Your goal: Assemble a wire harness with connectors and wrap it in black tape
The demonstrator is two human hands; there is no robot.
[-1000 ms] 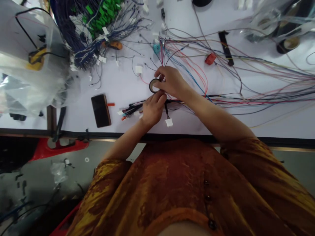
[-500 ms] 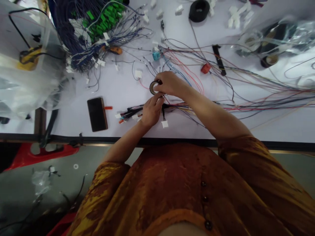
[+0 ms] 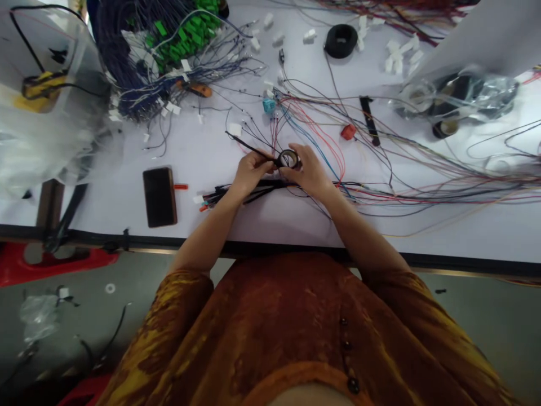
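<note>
My right hand (image 3: 310, 171) is closed round a small roll of black tape (image 3: 288, 159), held just above the white table (image 3: 422, 225). My left hand (image 3: 248, 171) pinches a strip of black tape (image 3: 249, 148) that runs up and to the left from the roll. Under both hands lies a dark wire bundle (image 3: 236, 192) with coloured ends at its left tip. Coloured wires (image 3: 380, 180) stretch from the bundle to the right across the table.
A black phone (image 3: 159, 196) lies left of the bundle. A heap of blue wires with green connectors (image 3: 169, 45) is at the back left, beside clear plastic bags (image 3: 46, 113). A black tape roll (image 3: 340, 40), a red connector (image 3: 348, 132) and white connectors (image 3: 397, 53) lie further back.
My right hand has carried the tape roll to the right. My left hand has left the bundle and now pulls a strip of tape out to the left. The view has tilted up.
</note>
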